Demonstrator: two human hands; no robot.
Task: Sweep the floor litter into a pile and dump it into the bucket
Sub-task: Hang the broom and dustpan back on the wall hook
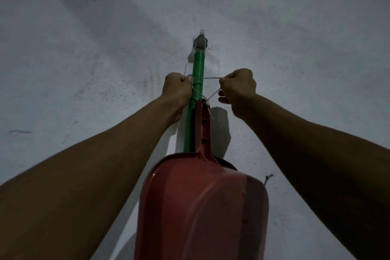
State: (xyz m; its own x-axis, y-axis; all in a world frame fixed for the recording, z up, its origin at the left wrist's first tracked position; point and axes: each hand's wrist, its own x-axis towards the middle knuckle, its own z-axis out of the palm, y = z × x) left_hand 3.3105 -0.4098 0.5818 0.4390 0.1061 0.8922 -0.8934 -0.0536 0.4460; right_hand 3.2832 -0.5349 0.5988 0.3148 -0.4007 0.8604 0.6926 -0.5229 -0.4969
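- The left hand (176, 88) and the right hand (237, 88) are each pinching the white string (207, 78) with curled fingers, beside the green broom handle (198, 73).
- The red dustpan (200, 207) is hanging against the wall (84, 27) under a hook (201, 41).
- A hard pull is probably risking a dropped dustpan.
- Open wall is lying on both sides.

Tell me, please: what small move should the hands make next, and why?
Probably work the string loose from the green handle. Both the left hand and the right hand pinch this white string, which crosses the handle and runs to the top of the red dustpan. Both tools hang on a wall hook, so neither can be used yet.
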